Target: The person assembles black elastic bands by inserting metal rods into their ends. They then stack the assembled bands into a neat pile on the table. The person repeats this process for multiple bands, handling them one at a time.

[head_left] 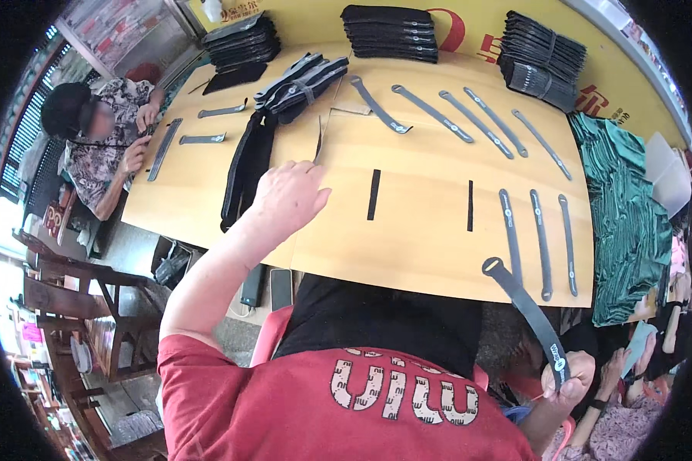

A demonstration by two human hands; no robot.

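Note:
My right hand [567,379], low at the right beyond the table edge, grips one end of a grey cable strap [529,309]. The strap's slotted, rounded end points up and to the left over the table corner. My left hand [291,198] reaches across the table, palm down, thumb apart from the fingers. Its fingertips are at the lower end of a thin dark strap [319,138], seen nearly edge-on; whether they touch it I cannot tell. Beside that hand lies a long black bundle of straps [247,169]. Two short black strips [374,195] [470,205] lie on the tabletop.
Several grey straps [480,123] are spread over the right of the wooden table [415,246]. Stacked black strap bundles [390,34] line the back, with a tied bundle [300,84] nearer. Green folded fabric [627,207] stands at right. Another person [108,146] works at the left end.

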